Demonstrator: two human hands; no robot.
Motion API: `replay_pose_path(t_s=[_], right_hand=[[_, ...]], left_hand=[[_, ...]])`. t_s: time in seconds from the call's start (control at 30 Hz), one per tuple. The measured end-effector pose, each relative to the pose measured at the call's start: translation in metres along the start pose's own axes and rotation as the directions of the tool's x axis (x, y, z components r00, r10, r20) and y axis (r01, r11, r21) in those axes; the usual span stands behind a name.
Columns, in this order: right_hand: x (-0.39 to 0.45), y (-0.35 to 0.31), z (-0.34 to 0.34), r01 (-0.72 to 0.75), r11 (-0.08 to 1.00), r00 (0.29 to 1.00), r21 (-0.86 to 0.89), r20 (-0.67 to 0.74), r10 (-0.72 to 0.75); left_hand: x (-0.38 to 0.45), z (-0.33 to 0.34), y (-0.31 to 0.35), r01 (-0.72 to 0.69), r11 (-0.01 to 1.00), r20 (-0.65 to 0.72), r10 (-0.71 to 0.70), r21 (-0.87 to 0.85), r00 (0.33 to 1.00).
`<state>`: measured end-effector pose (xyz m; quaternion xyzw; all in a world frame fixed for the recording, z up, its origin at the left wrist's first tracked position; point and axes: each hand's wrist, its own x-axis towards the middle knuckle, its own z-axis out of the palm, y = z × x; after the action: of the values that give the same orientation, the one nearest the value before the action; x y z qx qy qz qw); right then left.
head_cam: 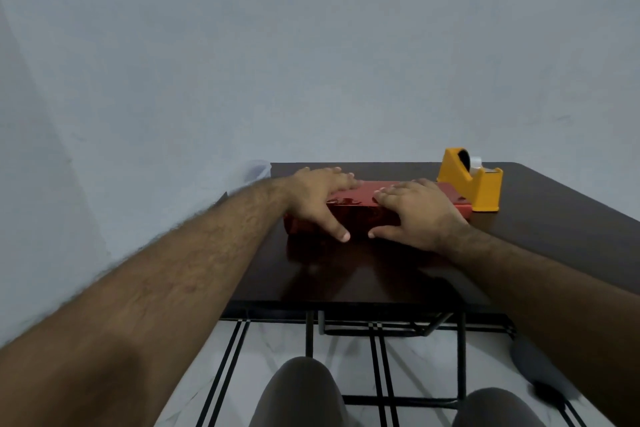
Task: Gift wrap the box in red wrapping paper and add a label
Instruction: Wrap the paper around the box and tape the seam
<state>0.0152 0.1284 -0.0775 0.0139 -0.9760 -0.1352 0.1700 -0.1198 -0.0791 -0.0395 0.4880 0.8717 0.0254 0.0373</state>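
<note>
On dark glossy table [540,218], flat red-wrapped box [360,210]

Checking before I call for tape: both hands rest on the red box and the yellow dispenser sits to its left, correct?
Not quite. The head view shows the dispenser to the right of the box, at its far end. The rest holds: the left hand and right hand both rest on the box.

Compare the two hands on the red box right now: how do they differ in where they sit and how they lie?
The left hand covers the left part of the red box; the right hand covers its right part, nearer the yellow tape dispenser. The left hand sits slightly farther back than the right. Both lie flat on the top, with thumbs down the near side.
</note>
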Motion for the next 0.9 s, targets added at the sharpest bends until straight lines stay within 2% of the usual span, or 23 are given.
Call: replay_pose_path(t_s=[0.07,0.1,0.27,0.47,0.57,0.73,0.83,0.9], right_hand=[[-0.004,0.001,0.003,0.021,0.999,1.0,-0.035,0.004,-0.021],[-0.006,0.001,0.003,0.018,0.999,1.0,-0.046,0.004,-0.018],[-0.002,0.0,-0.001,0.045,0.99,0.997,-0.13,-0.052,-0.052],[-0.002,-0.001,0.012,0.018,0.989,0.987,0.149,-0.158,0.005],[0.001,0.0,0.014,-0.023,0.967,0.983,0.254,-0.169,0.068],[0.005,0.007,0.012,0.008,0.988,0.993,0.157,-0.116,0.01],[0.008,0.007,0.011,0.015,0.99,0.995,0.142,-0.096,-0.001],[0.009,0.007,0.012,0.021,0.988,0.996,0.152,-0.093,-0.007]], left_hand=[[0.004,0.013,-0.003,-0.021,0.968,0.067,0.005,0.25,0.998],[0.005,0.019,-0.005,-0.027,0.951,0.074,0.004,0.31,0.997],[-0.001,0.029,-0.007,-0.053,0.894,-0.011,0.065,0.444,0.998],[-0.01,0.034,-0.004,-0.037,0.929,-0.214,0.123,0.368,0.969],[-0.015,0.044,-0.02,-0.025,0.943,-0.355,0.15,0.332,0.923],[-0.016,0.055,-0.043,-0.071,0.95,-0.513,0.226,0.305,0.828],[-0.014,0.05,-0.039,-0.047,0.979,-0.609,0.162,0.201,0.776],[-0.013,0.05,-0.03,-0.051,0.985,-0.624,0.144,0.164,0.768]])
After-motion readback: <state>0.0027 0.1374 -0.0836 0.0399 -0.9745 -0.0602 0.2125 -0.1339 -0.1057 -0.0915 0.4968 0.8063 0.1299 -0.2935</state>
